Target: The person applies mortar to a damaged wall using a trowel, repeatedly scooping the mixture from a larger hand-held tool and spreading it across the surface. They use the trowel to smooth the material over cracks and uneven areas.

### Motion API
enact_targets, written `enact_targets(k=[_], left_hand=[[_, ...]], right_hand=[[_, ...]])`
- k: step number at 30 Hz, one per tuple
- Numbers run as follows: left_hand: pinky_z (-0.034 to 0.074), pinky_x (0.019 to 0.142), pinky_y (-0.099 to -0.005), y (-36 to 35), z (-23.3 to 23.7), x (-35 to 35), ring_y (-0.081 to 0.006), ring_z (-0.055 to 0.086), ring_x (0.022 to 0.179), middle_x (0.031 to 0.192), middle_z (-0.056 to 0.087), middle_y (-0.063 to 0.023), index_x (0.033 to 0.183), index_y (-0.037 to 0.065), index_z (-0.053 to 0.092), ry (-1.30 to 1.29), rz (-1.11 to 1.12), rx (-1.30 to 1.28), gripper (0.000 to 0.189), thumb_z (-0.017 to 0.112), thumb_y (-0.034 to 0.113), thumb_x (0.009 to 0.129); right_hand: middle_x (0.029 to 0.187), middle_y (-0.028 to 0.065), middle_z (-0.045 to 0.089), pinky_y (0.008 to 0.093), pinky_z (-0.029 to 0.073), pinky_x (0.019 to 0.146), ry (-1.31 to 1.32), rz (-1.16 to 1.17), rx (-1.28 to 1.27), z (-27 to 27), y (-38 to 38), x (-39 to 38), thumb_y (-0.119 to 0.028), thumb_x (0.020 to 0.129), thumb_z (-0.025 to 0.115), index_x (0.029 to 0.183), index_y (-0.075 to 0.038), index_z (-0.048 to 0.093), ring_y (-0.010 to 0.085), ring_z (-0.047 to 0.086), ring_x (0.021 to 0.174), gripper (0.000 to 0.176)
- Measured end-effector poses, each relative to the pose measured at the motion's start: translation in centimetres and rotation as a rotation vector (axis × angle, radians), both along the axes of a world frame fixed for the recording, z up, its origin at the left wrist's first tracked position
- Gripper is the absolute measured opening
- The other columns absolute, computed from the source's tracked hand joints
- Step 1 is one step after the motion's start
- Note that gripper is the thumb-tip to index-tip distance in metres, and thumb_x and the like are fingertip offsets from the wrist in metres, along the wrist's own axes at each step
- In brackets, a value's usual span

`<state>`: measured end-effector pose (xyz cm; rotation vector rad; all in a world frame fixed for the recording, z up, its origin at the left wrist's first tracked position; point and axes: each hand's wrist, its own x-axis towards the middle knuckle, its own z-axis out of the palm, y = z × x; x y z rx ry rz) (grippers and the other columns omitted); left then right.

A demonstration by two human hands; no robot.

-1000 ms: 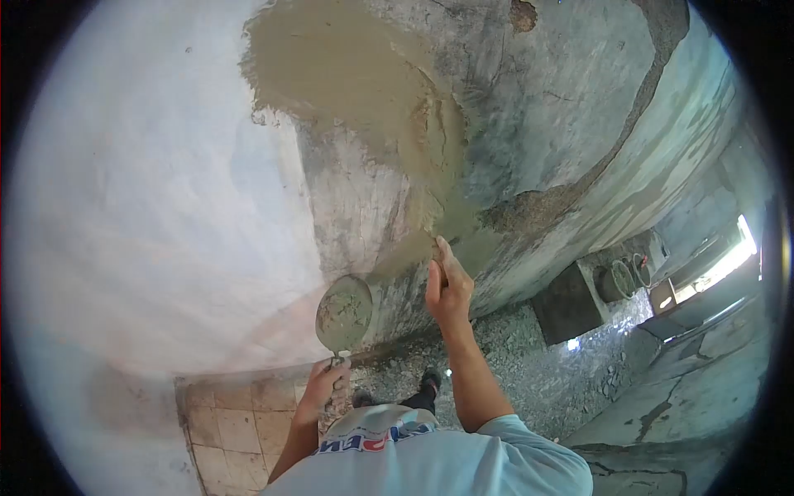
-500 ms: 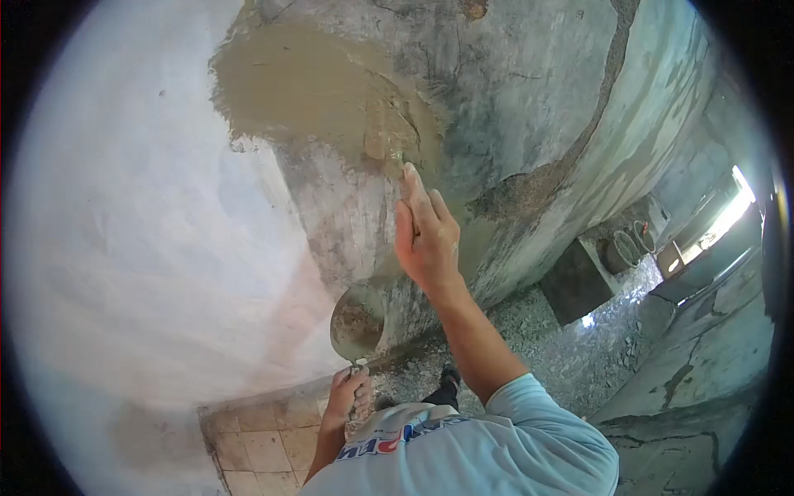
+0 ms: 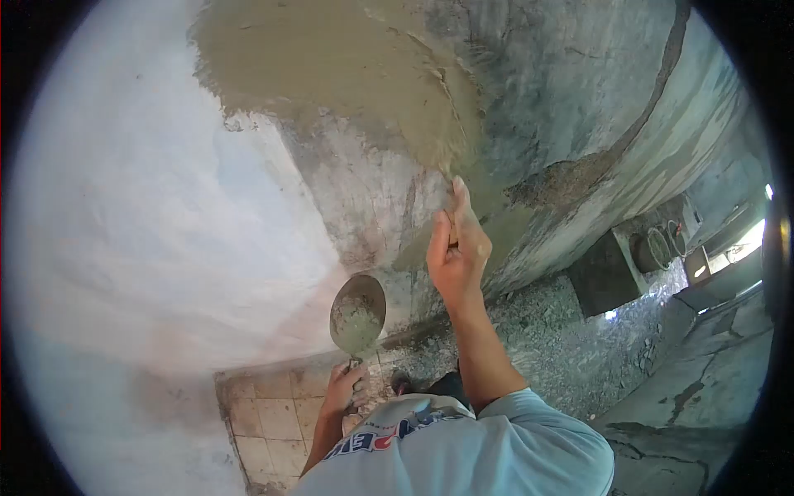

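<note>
I see my right hand (image 3: 457, 248) at the centre of the frame, raised against the grey wall (image 3: 571, 74). Its fingers are closed on a thin tool (image 3: 452, 234) that I see edge-on, so I cannot tell what kind it is. The index finger lies straight along the tool, and its tip sits at the lower edge of the wet plaster (image 3: 331, 66). That brown patch runs from the top of the frame down and to the right, tapering to the fingertip.

My left hand (image 3: 343, 387) is lower, left of centre, clamped round the handle of a trowel (image 3: 357, 314). The blade stands upright with its rounded face toward me and carries a smear of grey mortar (image 3: 356, 324). It is near the foot of the wall, well apart from the right hand.

A pale, smooth surface (image 3: 124, 215) fills the left of the frame. Below the left hand there are beige tiles (image 3: 277, 413). Grey rubble (image 3: 571, 355) covers the floor at lower right. A dark block (image 3: 608, 281) stands against the wall at right, with 2 buckets (image 3: 653, 248) just beside it. A light blue shirt (image 3: 471, 450) fills the bottom centre, and 1 dark shoe (image 3: 403, 382) shows just above it.
</note>
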<state>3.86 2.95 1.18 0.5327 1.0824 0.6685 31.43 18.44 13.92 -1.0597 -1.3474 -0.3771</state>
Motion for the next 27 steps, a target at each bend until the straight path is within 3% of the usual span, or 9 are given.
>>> enact_targets(k=[4,10,13,16,19,27], left_hand=[[0.030,0.036,-0.0246,-0.3,0.3,0.4,-0.0073,0.039,0.042,0.060,0.042,0.0044,0.085,0.015,0.051,-0.034,0.003,-0.012,0.020,0.055,0.022,0.103],[0.031,0.035,-0.0252,-0.5,0.7,1.4,-0.0076,0.040,0.042,0.061,0.043,0.0040,0.085,0.014,0.051,0.050,-0.058,0.046,0.021,0.056,0.024,0.103],[0.032,0.035,-0.0250,-1.1,1.2,1.6,-0.0076,0.039,0.043,0.061,0.043,0.0037,0.085,0.013,0.050,0.037,-0.057,0.061,0.020,0.056,0.022,0.103],[0.030,0.035,-0.0254,-1.6,-0.3,1.1,-0.0080,0.039,0.042,0.062,0.044,0.0027,0.088,0.013,0.051,-0.060,-0.042,0.047,0.017,0.055,0.017,0.103],[0.029,0.035,-0.0242,-2.1,0.1,1.0,-0.0075,0.038,0.042,0.061,0.044,0.0028,0.088,0.013,0.051,-0.035,-0.015,0.028,0.019,0.057,0.020,0.104],[0.027,0.035,-0.0235,-2.7,0.7,0.1,-0.0066,0.038,0.043,0.061,0.043,0.0034,0.083,0.012,0.050,-0.041,0.094,0.042,0.025,0.059,0.022,0.104]], right_hand=[[0.125,0.0213,0.070,0.0249,0.049,0.062,0.101,0.026,-0.040,-3.0,-0.7,0.5,0.005,0.097,0.059,0.145,0.008,0.051,0.0153,0.058,0.065,0.049],[0.092,0.0097,0.069,0.0230,0.043,0.056,0.214,0.019,-0.210,-8.8,-2.5,1.7,-0.003,0.102,0.055,0.147,0.007,0.049,0.0105,0.048,0.057,0.046],[0.079,0.0016,0.058,0.0234,0.040,0.052,0.655,0.125,-0.301,-11.4,-3.4,1.1,-0.010,0.106,0.050,0.154,-0.001,0.044,0.0082,0.045,0.054,0.049],[0.079,-0.0003,0.057,0.0243,0.040,0.047,1.185,0.474,-0.188,-8.1,-3.1,0.1,-0.016,0.109,0.044,0.159,-0.009,0.037,0.0072,0.048,0.054,0.051],[0.077,0.0006,0.055,0.0250,0.040,0.043,1.221,0.542,-0.220,-2.5,-2.2,-1.4,-0.017,0.109,0.043,0.161,-0.010,0.033,0.0071,0.049,0.053,0.053],[0.070,-0.0003,0.054,0.0232,0.038,0.043,0.845,0.547,-0.104,6.3,-0.3,-5.1,-0.013,0.106,0.046,0.154,-0.001,0.043,0.0045,0.045,0.050,0.050]])
